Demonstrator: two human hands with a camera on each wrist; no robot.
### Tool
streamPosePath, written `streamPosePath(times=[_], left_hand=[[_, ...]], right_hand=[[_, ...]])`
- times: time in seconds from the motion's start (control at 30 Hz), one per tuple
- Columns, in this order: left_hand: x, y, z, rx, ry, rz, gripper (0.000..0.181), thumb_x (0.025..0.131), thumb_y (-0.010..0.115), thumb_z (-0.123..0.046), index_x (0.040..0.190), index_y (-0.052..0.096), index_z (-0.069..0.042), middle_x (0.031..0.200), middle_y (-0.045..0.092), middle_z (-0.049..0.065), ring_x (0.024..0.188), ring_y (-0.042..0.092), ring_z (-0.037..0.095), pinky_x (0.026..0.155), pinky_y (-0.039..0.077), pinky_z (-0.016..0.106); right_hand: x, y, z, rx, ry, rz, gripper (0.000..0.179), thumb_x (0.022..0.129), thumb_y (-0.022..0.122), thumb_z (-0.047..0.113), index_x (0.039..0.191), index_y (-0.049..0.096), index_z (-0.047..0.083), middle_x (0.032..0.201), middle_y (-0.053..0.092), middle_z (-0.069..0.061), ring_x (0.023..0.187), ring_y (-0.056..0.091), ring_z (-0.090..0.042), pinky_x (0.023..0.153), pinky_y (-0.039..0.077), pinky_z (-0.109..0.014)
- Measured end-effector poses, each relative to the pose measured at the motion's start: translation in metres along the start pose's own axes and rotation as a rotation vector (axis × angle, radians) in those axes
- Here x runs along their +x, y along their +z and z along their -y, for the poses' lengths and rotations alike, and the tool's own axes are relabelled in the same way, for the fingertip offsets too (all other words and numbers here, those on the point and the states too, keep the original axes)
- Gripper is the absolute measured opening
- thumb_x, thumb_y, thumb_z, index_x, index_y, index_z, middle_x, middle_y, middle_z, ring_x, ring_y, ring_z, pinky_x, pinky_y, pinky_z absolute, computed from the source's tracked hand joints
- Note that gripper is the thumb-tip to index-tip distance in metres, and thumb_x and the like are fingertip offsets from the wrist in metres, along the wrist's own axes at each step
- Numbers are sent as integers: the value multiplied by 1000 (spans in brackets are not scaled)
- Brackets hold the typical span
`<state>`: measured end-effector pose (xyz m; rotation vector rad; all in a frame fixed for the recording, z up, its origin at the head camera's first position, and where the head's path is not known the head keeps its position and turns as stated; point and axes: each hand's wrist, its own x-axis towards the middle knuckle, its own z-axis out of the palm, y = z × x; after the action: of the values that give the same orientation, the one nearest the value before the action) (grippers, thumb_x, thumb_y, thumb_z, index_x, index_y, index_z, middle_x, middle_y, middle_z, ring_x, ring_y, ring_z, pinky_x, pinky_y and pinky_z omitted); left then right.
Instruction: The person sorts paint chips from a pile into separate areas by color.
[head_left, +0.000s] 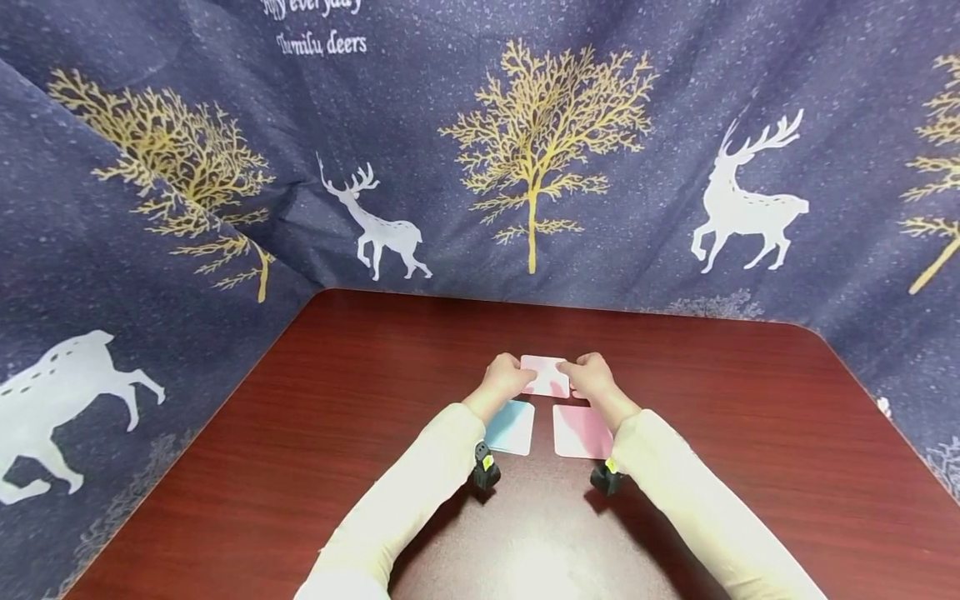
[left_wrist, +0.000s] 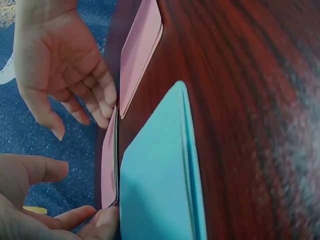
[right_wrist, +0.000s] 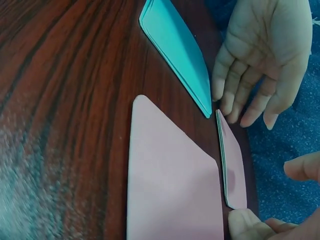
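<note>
A thin stack of pale pink cards (head_left: 545,364) lies flat on the table, between my two hands. My left hand (head_left: 502,379) touches its left end with the fingertips; in the left wrist view the thumb (left_wrist: 47,169) stands raised, apart from the cards. At the opposite end, fingertips of my right hand (head_left: 592,377) touch the stack, and that thumb (right_wrist: 300,167) is also lifted off. Nearer to me, a light blue card stack (head_left: 513,429) lies under the left wrist. Beside it, a larger-looking pink card stack (head_left: 577,433) lies partly under the right forearm.
The dark red wooden table (head_left: 720,400) has rounded far corners. Behind and to the left hangs a blue cloth (head_left: 615,250) printed with deer and trees. A black wrist camera (head_left: 486,471) sits below the left wrist, another (head_left: 604,479) below the right.
</note>
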<state>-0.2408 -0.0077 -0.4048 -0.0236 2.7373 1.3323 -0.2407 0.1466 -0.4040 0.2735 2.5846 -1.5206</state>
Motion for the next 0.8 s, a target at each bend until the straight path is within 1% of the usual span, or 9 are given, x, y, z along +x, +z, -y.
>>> streamPosePath(times=[0.17, 0.27, 0.4, 0.5, 0.57, 0.63, 0.7, 0.73, 0.8], left_hand=[[3, 6, 3, 10, 28, -19, 34, 82, 67, -19, 102, 59, 7, 100, 63, 20, 95, 58, 31, 84, 50, 39], [4, 7, 4, -17, 29, -24, 33, 81, 68, -17, 102, 59, 8, 99, 63, 21, 95, 58, 33, 84, 50, 39], [5, 7, 4, -50, 8, -43, 32, 81, 68, -16, 101, 58, 6, 98, 62, 20, 93, 57, 31, 76, 50, 33], [7, 9, 8, -13, 28, -96, 32, 80, 69, -22, 100, 58, 2, 97, 62, 16, 94, 56, 28, 76, 48, 30], [31, 26, 31, -15, 72, -137, 31, 78, 69, -27, 94, 59, -2, 90, 62, 12, 87, 56, 26, 72, 49, 32], [43, 32, 41, -12, 82, -153, 30, 77, 69, -29, 93, 60, -4, 89, 63, 9, 86, 57, 23, 72, 49, 30], [50, 34, 44, -54, 59, -141, 26, 77, 69, -23, 92, 61, -4, 88, 64, 10, 86, 58, 24, 72, 50, 30], [51, 34, 45, -75, 50, -131, 23, 76, 69, -19, 91, 62, -3, 89, 64, 11, 86, 58, 25, 72, 50, 31], [30, 18, 23, -83, 1, -107, 23, 74, 66, -7, 96, 63, 0, 95, 65, 14, 94, 58, 29, 79, 50, 34]], right_hand=[[3, 3, -3, 31, 25, -9, 59, 91, 56, 20, 130, 35, -20, 120, 51, -33, 89, 62, -28, 83, 56, -38], [4, 2, -4, 83, 52, -13, 56, 91, 57, 19, 128, 39, -18, 101, 57, -22, 76, 59, -19, 75, 57, -31], [5, 1, -3, 117, 73, -14, 51, 90, 57, 19, 125, 42, -15, 83, 54, -9, 68, 53, -12, 65, 53, -24], [5, 1, -2, 127, 80, -11, 50, 90, 57, 19, 125, 43, -14, 85, 55, -10, 70, 55, -13, 66, 54, -24], [5, 0, -2, 136, 82, -6, 48, 91, 56, 19, 124, 44, -14, 90, 56, -12, 74, 58, -14, 67, 56, -26], [5, 1, -3, 151, 79, -6, 45, 91, 55, 18, 122, 45, -14, 95, 58, -16, 76, 61, -15, 69, 57, -27], [4, 1, -4, 159, 66, -6, 44, 92, 55, 16, 122, 44, -14, 104, 59, -22, 79, 63, -16, 70, 58, -28], [5, 2, -5, 163, 60, -9, 44, 91, 56, 14, 122, 43, -15, 107, 59, -25, 80, 64, -17, 70, 58, -28], [5, 2, -6, 165, 42, -16, 44, 90, 57, 9, 123, 43, -16, 114, 57, -31, 83, 66, -20, 71, 58, -28]])
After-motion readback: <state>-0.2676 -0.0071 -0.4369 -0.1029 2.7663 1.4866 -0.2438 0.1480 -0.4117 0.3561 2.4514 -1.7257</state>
